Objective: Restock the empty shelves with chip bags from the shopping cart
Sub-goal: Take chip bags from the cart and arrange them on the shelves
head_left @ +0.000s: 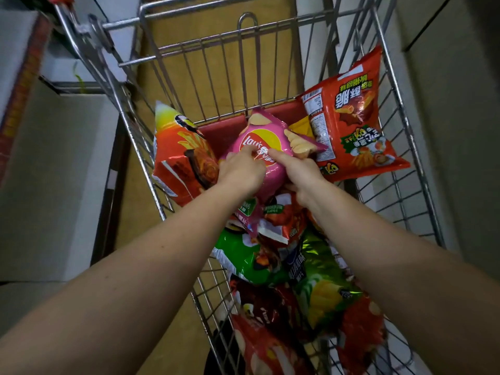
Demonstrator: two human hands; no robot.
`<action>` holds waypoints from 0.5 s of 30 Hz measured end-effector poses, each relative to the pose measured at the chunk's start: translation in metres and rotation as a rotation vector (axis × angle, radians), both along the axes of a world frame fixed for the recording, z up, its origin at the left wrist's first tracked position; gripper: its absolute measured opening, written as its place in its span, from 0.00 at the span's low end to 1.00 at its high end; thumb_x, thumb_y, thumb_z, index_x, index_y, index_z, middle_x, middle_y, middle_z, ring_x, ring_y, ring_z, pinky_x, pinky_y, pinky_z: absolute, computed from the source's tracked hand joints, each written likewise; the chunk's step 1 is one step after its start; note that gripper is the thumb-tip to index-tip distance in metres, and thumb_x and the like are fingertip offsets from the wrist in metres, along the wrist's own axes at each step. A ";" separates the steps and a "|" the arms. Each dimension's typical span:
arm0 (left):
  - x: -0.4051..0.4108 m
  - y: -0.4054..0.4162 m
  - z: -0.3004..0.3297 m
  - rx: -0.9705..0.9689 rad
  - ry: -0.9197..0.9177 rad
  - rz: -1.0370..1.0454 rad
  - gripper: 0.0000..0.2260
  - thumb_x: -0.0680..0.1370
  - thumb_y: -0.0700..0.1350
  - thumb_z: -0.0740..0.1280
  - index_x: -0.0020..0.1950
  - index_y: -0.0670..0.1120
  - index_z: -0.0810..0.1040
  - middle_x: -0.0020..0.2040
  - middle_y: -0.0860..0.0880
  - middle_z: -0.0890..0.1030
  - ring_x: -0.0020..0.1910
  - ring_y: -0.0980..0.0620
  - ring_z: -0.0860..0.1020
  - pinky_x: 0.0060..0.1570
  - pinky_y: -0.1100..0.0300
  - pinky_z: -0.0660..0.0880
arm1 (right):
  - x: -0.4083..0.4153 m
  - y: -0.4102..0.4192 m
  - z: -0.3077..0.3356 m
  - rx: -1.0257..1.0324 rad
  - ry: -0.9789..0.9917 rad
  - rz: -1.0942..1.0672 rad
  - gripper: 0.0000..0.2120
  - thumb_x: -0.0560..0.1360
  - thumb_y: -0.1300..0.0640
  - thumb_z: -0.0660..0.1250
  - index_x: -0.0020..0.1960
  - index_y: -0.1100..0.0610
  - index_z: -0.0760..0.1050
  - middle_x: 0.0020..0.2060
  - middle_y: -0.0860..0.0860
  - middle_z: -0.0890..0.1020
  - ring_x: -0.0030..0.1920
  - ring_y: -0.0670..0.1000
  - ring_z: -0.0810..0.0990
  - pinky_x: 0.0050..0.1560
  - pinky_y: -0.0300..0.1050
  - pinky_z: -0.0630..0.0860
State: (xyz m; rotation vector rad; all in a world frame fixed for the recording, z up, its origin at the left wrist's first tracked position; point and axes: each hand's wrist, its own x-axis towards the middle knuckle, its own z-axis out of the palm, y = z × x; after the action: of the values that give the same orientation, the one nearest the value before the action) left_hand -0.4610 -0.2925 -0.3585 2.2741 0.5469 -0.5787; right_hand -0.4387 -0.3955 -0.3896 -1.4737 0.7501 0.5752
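— So, where do both hands sit?
— Both are on the pink Lay's bag point(266, 147), which lies high in the shopping cart point(140, 136), on top of the other bags. The left hand point(240, 174) has its grip curled, fingertips pinching the bag's face near the logo. The right hand point(300, 171) holds the bag's right side, forefinger stretched across the front, the other fingers tucked beneath.
— And around it?
— An orange fries bag point(181, 155) leans against the cart's left wall, touching the pink one. A red bag point(354, 120), printed upside down, rests against the right wall. Nearer the person lie a green bag point(243, 258) and a dark red bag point(265, 307).
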 end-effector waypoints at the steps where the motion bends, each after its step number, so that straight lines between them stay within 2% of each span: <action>1: 0.000 0.001 -0.001 -0.031 -0.019 0.053 0.19 0.80 0.45 0.56 0.71 0.51 0.68 0.68 0.39 0.71 0.65 0.39 0.69 0.66 0.52 0.66 | 0.000 -0.003 0.000 0.014 0.007 -0.018 0.28 0.68 0.52 0.75 0.63 0.62 0.72 0.55 0.58 0.81 0.44 0.55 0.81 0.23 0.36 0.73; 3: 0.001 0.003 -0.001 -0.086 -0.044 0.151 0.16 0.79 0.46 0.58 0.67 0.51 0.71 0.66 0.41 0.72 0.62 0.40 0.72 0.63 0.50 0.70 | -0.003 -0.008 0.002 0.040 0.010 -0.048 0.25 0.69 0.55 0.74 0.62 0.62 0.73 0.54 0.57 0.81 0.41 0.53 0.81 0.27 0.37 0.74; 5: 0.000 0.003 0.001 -0.117 -0.070 0.199 0.18 0.78 0.48 0.62 0.67 0.50 0.69 0.66 0.42 0.71 0.62 0.41 0.72 0.63 0.49 0.71 | -0.005 -0.014 0.006 0.065 0.001 -0.064 0.23 0.69 0.56 0.73 0.61 0.62 0.74 0.52 0.57 0.82 0.39 0.52 0.81 0.27 0.36 0.74; 8: -0.003 0.000 0.009 -0.041 -0.103 0.132 0.29 0.74 0.54 0.69 0.72 0.47 0.64 0.68 0.43 0.67 0.67 0.43 0.67 0.67 0.49 0.67 | -0.011 -0.026 0.011 0.076 0.004 -0.082 0.24 0.69 0.56 0.74 0.61 0.61 0.73 0.51 0.57 0.82 0.41 0.53 0.82 0.31 0.39 0.76; 11: -0.007 -0.002 0.016 -0.032 -0.085 0.073 0.40 0.68 0.60 0.73 0.74 0.46 0.61 0.69 0.44 0.67 0.68 0.44 0.66 0.67 0.48 0.67 | -0.016 -0.041 0.019 0.095 0.017 -0.076 0.23 0.67 0.58 0.74 0.60 0.60 0.75 0.49 0.56 0.83 0.46 0.56 0.82 0.47 0.49 0.79; 12: -0.008 -0.001 0.018 -0.044 -0.069 0.051 0.44 0.66 0.63 0.73 0.75 0.47 0.60 0.69 0.44 0.68 0.68 0.44 0.67 0.67 0.47 0.68 | -0.018 -0.047 0.022 0.130 0.008 -0.060 0.21 0.67 0.59 0.74 0.59 0.60 0.76 0.48 0.56 0.83 0.47 0.56 0.83 0.50 0.50 0.79; 15: -0.014 -0.001 0.026 -0.224 -0.018 0.050 0.60 0.50 0.69 0.76 0.75 0.50 0.56 0.67 0.47 0.71 0.64 0.45 0.72 0.64 0.47 0.71 | -0.021 -0.060 0.036 0.214 -0.037 -0.001 0.17 0.68 0.64 0.71 0.56 0.60 0.77 0.45 0.56 0.84 0.43 0.54 0.83 0.46 0.47 0.79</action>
State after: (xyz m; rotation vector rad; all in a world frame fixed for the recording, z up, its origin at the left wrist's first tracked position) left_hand -0.4755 -0.2935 -0.3328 2.0471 0.5024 -0.5644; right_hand -0.4596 -0.4551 -0.3535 -1.2830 0.6400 0.6070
